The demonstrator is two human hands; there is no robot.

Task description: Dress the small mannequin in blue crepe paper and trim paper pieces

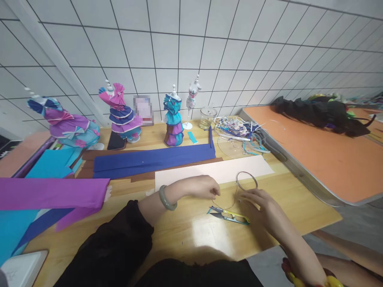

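My left hand (201,187) rests on the wooden table (185,231), its fingers curled in a pinch on a thin wire (223,207). The wire runs on into a small wire ring (247,180) lying partly on a pale pink sheet (209,171). My right hand (263,209) lies beside the ring, fingertips closed on the wire near it. Small thread snips (229,215) with yellow and blue handles lie on the table between my hands. A jade bangle is on my left wrist.
Blue crepe paper (152,159) and purple crepe paper (50,193) lie at the left. Paper-dressed mannequins (173,121) stand along the tiled wall. A glass jar (208,117) and ribbon scraps (239,129) sit at the back. An orange table (317,155) with dark fabric stands at the right.
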